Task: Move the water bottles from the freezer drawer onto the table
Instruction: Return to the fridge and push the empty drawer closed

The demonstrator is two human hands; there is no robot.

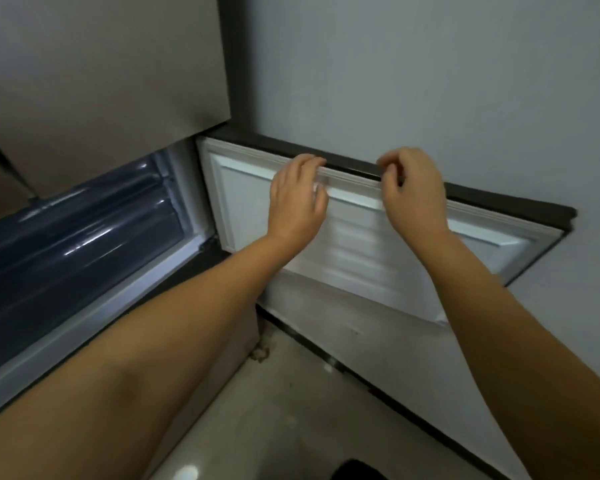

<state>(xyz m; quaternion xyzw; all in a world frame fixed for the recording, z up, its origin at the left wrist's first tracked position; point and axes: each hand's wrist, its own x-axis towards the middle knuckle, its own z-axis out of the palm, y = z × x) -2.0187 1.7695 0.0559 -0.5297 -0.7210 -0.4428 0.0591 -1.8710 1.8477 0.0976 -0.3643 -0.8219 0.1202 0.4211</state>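
The freezer door (pixel 361 244) stands swung open to the right, its white inner liner facing me. My left hand (pixel 298 202) lies against the liner with its fingers hooked over the door's top edge. To its right, my right hand (pixel 411 192) has curled fingers touching that same dark top rim. At the left, the open freezer compartment shows dark blue translucent drawer fronts (pixel 77 233), pushed in. No water bottles and no table are in view.
The fridge's upper door (pixel 101 81) is closed above the compartment. A grey wall (pixel 430 74) stands right behind the open door. Pale floor (pixel 291 410) lies below, with some debris by the fridge's corner and a dark object at the bottom edge.
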